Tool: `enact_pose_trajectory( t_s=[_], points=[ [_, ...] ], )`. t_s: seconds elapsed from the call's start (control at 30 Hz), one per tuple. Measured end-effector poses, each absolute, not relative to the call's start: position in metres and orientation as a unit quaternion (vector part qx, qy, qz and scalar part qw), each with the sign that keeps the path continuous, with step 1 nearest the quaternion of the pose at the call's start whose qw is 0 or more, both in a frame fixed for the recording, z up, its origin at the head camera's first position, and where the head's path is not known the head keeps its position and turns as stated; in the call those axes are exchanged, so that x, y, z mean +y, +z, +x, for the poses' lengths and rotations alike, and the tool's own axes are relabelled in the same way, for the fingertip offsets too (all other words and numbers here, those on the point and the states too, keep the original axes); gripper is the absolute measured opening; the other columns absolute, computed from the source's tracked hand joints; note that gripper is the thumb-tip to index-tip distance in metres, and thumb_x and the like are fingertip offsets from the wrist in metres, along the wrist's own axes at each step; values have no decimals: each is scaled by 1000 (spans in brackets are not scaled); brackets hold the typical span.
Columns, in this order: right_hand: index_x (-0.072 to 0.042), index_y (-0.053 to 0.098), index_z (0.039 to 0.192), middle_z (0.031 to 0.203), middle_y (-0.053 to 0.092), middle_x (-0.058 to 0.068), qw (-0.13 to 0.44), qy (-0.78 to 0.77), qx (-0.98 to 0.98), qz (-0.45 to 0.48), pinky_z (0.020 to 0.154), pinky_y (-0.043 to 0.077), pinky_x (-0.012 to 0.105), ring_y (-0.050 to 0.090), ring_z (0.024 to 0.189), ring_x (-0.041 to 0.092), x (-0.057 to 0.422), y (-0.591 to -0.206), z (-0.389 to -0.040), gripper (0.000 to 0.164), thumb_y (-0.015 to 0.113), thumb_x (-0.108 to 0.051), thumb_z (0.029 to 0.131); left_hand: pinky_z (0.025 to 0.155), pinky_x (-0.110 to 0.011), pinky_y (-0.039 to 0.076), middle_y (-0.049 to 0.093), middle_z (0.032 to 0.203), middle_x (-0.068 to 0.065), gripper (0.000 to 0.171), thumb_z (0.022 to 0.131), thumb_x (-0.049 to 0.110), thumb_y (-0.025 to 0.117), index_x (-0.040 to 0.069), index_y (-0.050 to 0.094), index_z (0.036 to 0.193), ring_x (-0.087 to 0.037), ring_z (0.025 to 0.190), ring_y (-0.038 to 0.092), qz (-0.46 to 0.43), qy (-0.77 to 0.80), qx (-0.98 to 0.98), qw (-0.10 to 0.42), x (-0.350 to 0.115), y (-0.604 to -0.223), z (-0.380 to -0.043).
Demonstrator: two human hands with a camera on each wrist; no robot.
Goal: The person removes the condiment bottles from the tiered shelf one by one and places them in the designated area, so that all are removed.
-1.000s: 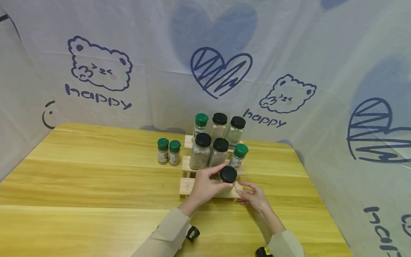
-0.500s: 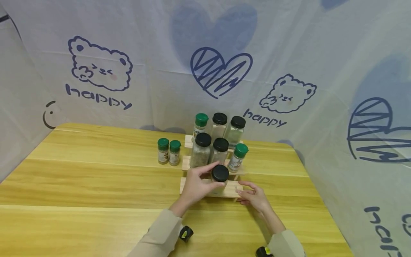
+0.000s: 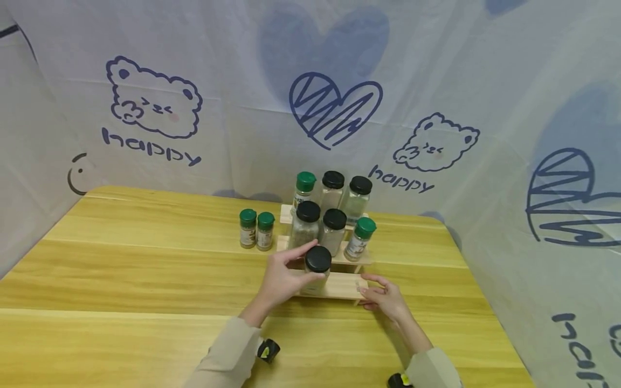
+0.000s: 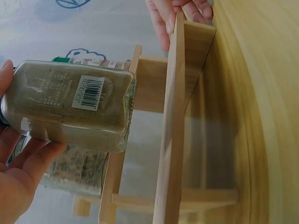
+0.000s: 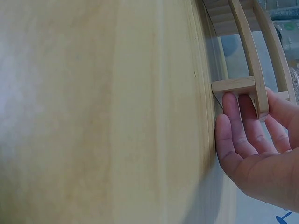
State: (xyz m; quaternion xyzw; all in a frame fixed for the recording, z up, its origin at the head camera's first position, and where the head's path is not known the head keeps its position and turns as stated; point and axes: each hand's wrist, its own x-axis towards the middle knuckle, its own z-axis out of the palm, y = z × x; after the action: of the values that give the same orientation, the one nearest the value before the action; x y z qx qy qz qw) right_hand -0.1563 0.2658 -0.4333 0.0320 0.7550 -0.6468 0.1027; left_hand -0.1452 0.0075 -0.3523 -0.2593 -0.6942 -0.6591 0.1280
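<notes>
My left hand (image 3: 280, 279) grips a glass spice jar (image 3: 318, 260) by its black-lidded upper part, over the lowest tier of a wooden spice rack (image 3: 345, 286). In the left wrist view this jar (image 4: 70, 100) holds brownish powder and bears a barcode label; a gap shows between its base and the lowest shelf. My right hand (image 3: 386, 299) holds the right end of that lowest shelf. The right wrist view shows the fingers (image 5: 237, 122) bent under the board, the thumb side at its upper face.
Two green-capped spice bottles (image 3: 256, 231) stand on the table left of the rack. On the middle and top tiers are several jars with black or green lids, including a tall black-lidded jar (image 3: 308, 213) just behind the held one. A printed curtain (image 3: 233, 140) hangs behind the table.
My left hand has moved left along the lowest tier with the spice jar in its grip. The right hand keeps its place at the shelf's right end.
</notes>
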Motion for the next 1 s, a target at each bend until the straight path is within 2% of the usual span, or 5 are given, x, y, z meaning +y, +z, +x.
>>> enact_pose_trajectory(
  t_s=[0.17, 0.37, 0.47, 0.8, 1.0],
  points=[
    [10, 39, 126, 87, 66, 12, 104, -649, 753, 31, 62, 53, 32, 64, 69, 22, 266, -433, -155, 46, 57, -4, 87, 73, -34, 51, 57, 107, -25, 53, 63, -8, 76, -14, 55, 111, -34, 90, 60, -262, -658, -695, 126, -2, -351, -146],
    [11, 38, 127, 85, 66, 11, 105, -653, 750, 32, 61, 53, 31, 64, 68, 22, 266, -433, -155, 46, 57, -3, 87, 76, -39, 49, 57, 108, -25, 52, 62, -10, 75, -14, 56, 110, -34, 95, 58, -251, -665, -692, 131, -13, -350, -147],
    [10, 38, 127, 85, 66, 10, 106, -652, 750, 32, 61, 53, 31, 64, 69, 22, 266, -433, -155, 46, 56, -3, 87, 77, -37, 49, 56, 109, -25, 51, 63, -10, 75, -14, 56, 110, -34, 97, 57, -249, -666, -690, 134, -19, -350, -148],
    [10, 38, 127, 85, 66, 10, 107, -649, 753, 32, 62, 53, 33, 64, 69, 20, 266, -433, -157, 46, 56, -4, 87, 73, -37, 50, 57, 105, -29, 49, 63, -12, 74, -16, 55, 109, -37, 93, 58, -262, -641, -698, 183, -40, -353, -154],
    [10, 39, 127, 84, 66, 9, 105, -647, 755, 34, 62, 53, 32, 64, 68, 19, 265, -432, -156, 45, 56, -4, 87, 74, -30, 50, 58, 107, -26, 52, 62, -12, 75, -12, 56, 111, -32, 92, 59, -260, -645, -691, 194, -53, -371, -169]
  ],
)
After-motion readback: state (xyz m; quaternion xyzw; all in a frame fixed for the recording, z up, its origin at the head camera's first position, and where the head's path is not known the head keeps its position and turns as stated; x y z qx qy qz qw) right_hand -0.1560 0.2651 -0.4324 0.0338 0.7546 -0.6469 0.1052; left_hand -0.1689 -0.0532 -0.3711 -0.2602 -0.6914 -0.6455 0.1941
